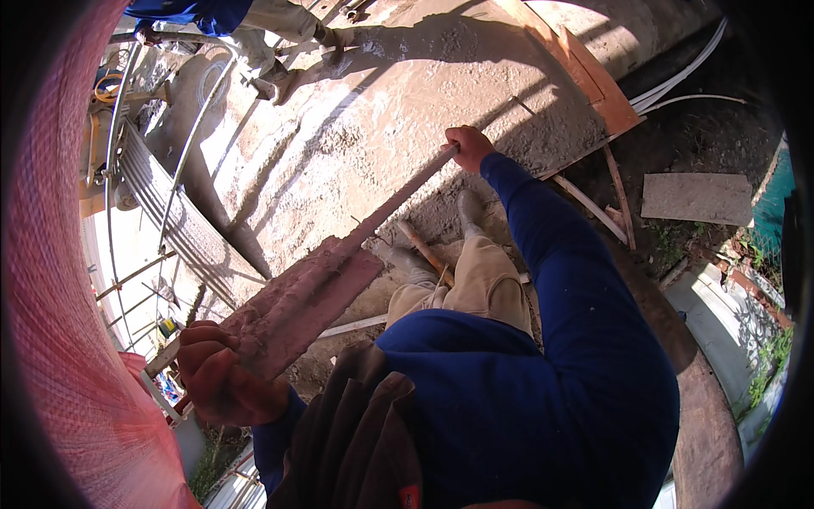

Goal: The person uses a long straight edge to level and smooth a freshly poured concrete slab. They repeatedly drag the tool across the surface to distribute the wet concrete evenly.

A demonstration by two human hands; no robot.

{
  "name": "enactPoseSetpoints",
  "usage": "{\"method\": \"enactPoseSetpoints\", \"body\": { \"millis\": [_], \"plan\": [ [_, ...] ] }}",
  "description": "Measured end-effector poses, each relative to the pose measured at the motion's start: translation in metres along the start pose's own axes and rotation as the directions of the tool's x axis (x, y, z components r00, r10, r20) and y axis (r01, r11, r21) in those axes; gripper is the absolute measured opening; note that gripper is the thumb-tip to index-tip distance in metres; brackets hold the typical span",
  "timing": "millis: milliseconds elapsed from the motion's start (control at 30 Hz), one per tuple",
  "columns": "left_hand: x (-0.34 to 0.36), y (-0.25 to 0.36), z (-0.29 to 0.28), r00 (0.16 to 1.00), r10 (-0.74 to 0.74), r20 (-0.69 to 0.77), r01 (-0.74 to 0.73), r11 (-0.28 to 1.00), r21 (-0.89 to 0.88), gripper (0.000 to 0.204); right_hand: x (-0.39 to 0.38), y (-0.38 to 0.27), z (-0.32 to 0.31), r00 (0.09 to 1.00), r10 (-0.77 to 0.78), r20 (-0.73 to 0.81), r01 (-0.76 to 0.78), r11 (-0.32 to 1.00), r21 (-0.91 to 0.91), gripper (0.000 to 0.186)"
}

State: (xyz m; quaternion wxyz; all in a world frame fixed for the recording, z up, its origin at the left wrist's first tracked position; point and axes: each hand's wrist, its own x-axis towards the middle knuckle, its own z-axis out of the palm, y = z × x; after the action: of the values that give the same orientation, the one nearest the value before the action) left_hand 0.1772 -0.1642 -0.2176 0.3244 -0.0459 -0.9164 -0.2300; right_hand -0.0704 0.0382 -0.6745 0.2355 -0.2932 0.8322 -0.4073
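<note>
A long bar [398,191], caked in grey muck, runs diagonally up to my right hand [469,149], whose fingers are closed on its upper end. At its lower part is a wide flat board or blade [309,305] smeared with wet concrete. My left hand [225,373], in shadow at lower left, is closed at the outer end of this muddy tool, fingers curled round it. Below the bar, a wooden stick [424,246] lies between my booted feet on rough concrete.
A co-worker in blue sleeves [191,19] stands at upper left beside curved pipes [174,182] and corrugated sheeting [191,237]. Rough concrete [381,93] spans the middle, edged by plywood [593,89]. Red mesh [68,297] hangs at left; a loose board [695,199] lies at right.
</note>
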Motion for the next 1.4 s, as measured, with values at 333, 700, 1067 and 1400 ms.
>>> {"method": "enactPoseSetpoints", "body": {
  "millis": [333,700,1067,1400],
  "plan": [
    [0.004,0.001,0.003,0.997,-0.063,-0.034,0.065,0.997,0.046,0.017,0.006,0.005,0.007,1.0,-0.016,0.005,0.016,1.0,-0.003,0.032],
    [0.007,-0.003,0.004,0.996,-0.076,-0.047,0.078,0.996,0.05,0.019,0.007,-0.003,0.003,1.0,-0.015,-0.009,0.015,1.0,-0.016,0.033],
    [0.005,-0.014,0.003,0.993,-0.085,-0.086,0.087,0.996,0.028,0.019,0.014,-0.003,0.01,0.999,0.032,-0.006,-0.032,0.999,0.004,0.034],
    [-0.006,-0.047,0.001,0.989,-0.117,-0.089,0.115,0.993,-0.024,0.018,0.025,-0.002,0.028,0.99,-0.004,-0.139,0.009,0.999,0.031,0.033]
  ]
}}
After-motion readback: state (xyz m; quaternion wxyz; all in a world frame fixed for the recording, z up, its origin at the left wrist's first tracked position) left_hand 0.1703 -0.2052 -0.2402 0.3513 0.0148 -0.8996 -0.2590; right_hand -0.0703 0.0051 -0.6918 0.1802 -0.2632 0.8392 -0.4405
